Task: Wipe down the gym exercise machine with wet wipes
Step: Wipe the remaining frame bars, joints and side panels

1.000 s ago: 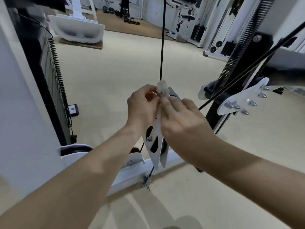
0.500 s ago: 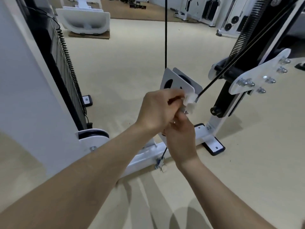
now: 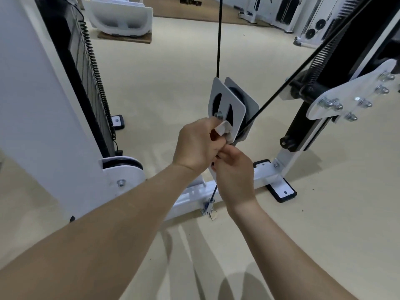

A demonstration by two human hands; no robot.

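Gym floor [image 3: 151, 94], wipe [image 3: 223, 129] half-hidden in left hand [image 3: 197, 144]

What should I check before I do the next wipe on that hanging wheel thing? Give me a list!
1. Wet wipe pinched firmly in the left hand: ok.
2. Wipe touching the pulley plate: ok, it lies on the plate's lower part.
3. Right hand gripping the plate's bottom end to steady it: ok.
4. Both hands below where the vertical cable enters the plates: ok.
5. Nothing caught in the gap between the two plates: cannot tell, the hands hide its lower part.
6. Wipe wet enough: cannot tell.
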